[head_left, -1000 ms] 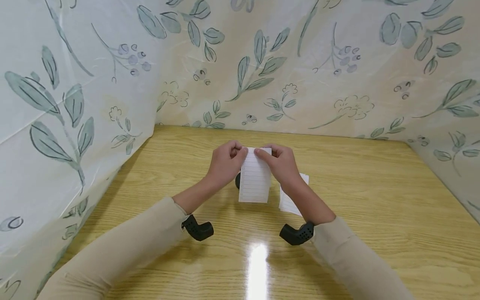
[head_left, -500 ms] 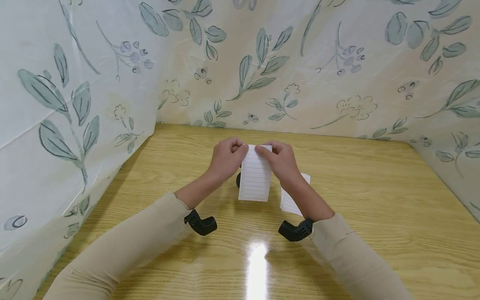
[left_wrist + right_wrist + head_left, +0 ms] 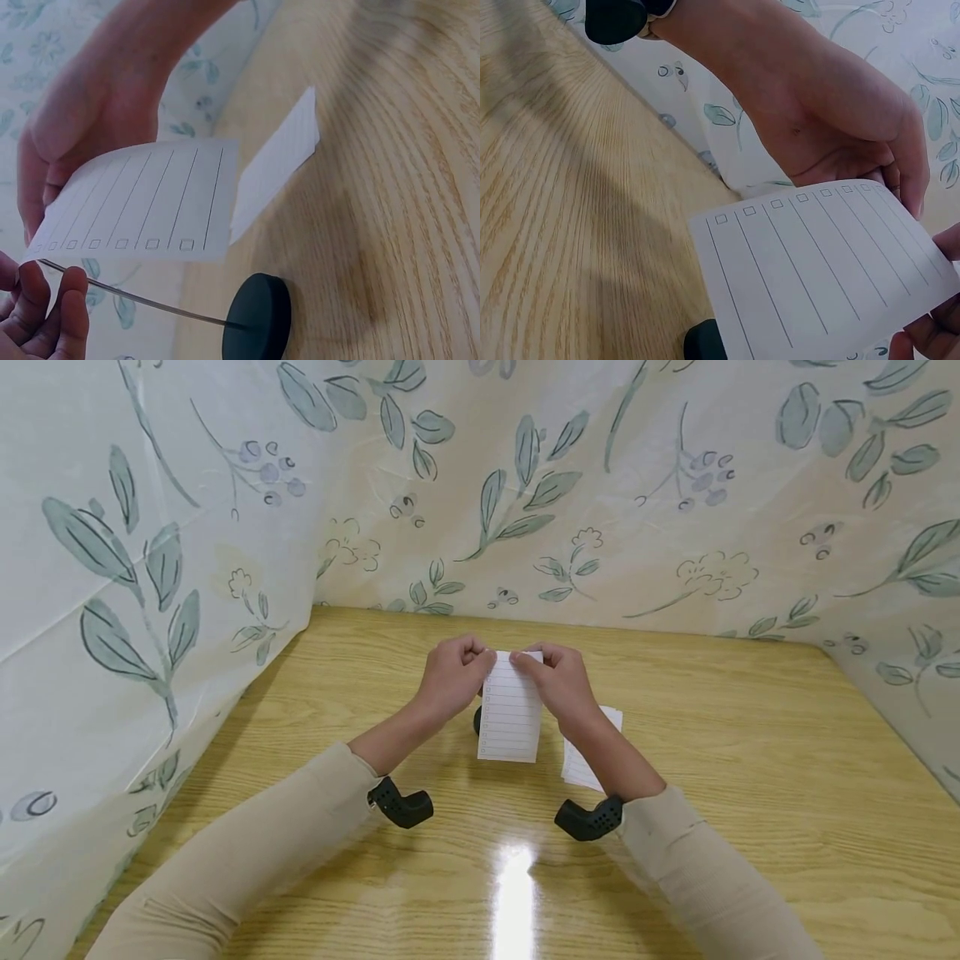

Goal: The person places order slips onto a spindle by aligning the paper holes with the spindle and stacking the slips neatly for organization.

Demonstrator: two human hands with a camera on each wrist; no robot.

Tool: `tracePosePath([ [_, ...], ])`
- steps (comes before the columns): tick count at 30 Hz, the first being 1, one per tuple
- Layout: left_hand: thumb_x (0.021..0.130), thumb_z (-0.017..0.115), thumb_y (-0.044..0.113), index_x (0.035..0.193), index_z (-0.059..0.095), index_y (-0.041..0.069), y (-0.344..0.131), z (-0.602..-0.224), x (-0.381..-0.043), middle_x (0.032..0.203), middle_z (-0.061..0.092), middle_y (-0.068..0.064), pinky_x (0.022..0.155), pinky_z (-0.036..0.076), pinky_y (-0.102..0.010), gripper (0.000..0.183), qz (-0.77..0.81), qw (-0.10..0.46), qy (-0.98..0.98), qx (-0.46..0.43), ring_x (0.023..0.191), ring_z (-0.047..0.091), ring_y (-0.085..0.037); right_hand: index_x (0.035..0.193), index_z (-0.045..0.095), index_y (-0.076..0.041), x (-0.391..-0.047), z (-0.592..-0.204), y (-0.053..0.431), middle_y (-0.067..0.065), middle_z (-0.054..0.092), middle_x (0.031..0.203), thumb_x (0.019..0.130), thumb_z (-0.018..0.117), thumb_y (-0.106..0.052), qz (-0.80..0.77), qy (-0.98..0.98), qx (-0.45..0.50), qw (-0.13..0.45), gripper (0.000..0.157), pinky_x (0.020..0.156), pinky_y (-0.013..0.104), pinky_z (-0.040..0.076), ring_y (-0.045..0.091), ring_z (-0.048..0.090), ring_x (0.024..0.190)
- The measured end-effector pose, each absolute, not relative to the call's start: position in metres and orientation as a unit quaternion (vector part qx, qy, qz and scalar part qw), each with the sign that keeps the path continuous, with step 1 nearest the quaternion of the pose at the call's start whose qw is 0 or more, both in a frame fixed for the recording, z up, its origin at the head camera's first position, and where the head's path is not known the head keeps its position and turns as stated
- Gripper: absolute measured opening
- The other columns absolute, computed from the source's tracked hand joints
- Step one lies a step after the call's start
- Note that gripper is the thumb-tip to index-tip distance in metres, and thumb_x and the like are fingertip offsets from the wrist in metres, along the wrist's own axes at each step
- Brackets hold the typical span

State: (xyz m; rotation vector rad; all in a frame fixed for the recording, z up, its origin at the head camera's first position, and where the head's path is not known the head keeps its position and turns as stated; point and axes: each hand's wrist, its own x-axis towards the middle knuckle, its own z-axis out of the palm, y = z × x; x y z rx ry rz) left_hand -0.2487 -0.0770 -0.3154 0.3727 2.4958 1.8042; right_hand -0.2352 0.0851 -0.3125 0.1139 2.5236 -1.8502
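Observation:
A white lined checklist sheet (image 3: 510, 714) hangs upright before me, its row of tick boxes along the left side. My left hand (image 3: 453, 675) pinches its top left corner, thumb in front. At the top right, my right hand (image 3: 562, 685) grips it between thumb and fingers. Behind the sheet stands a memo holder with a round dark base (image 3: 257, 319). Its thin metal stem (image 3: 150, 302) rises to the sheet's top edge, close to my left fingers (image 3: 71, 315). The sheet hides the holder's tip, so I cannot tell whether it is attached.
More white lined sheets (image 3: 581, 767) lie in a small pile on the wooden table (image 3: 735, 760), partly under my right forearm. A leaf-patterned cloth (image 3: 637, 527) closes off the back and sides. Dark wrist cameras (image 3: 405, 806) jut inward from both cuffs.
Both hands and the sheet stay nearly in place, rising only a hair at first. The head view has shifted slightly.

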Motion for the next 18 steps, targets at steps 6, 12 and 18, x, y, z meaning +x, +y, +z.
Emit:
tracePosePath([
  [6, 0.097, 0.054, 0.020, 0.088, 0.063, 0.006, -0.0762, -0.3165, -0.2489, 0.057, 0.052, 0.001, 0.054, 0.044, -0.025, 0.018, 0.584, 0.023, 0.804, 0.112, 0.062, 0.060, -0.022, 0.105, 0.069, -0.002, -0.2350, -0.3135, 0.0853, 0.000, 0.062, 0.090, 0.094, 0.061, -0.028, -0.595, 0.803, 0.034, 0.008, 0.029, 0.069, 0.026, 0.048, 0.014, 0.058, 0.079],
  [12, 0.096, 0.054, 0.019, 0.089, 0.064, 0.006, -0.0758, -0.3168, -0.2475, 0.057, 0.053, -0.002, 0.055, 0.045, -0.026, 0.018, 0.591, 0.023, 0.799, 0.111, 0.066, 0.063, -0.030, 0.102, 0.069, -0.002, -0.2336, -0.3145, 0.0867, -0.002, 0.062, 0.085, 0.094, 0.061, -0.028, -0.595, 0.804, 0.021, 0.000, 0.028, 0.067, 0.026, 0.048, 0.013, 0.058, 0.074],
  [18, 0.097, 0.054, 0.019, 0.088, 0.063, 0.006, -0.0758, -0.3194, -0.2468, 0.057, 0.052, -0.003, 0.054, 0.045, -0.025, 0.018, 0.588, 0.020, 0.800, 0.116, 0.063, 0.061, -0.028, 0.101, 0.069, 0.000, -0.2325, -0.3157, 0.0871, -0.003, 0.062, 0.083, 0.094, 0.061, -0.027, -0.600, 0.800, 0.012, 0.000, 0.028, 0.066, 0.025, 0.048, 0.013, 0.059, 0.072],
])
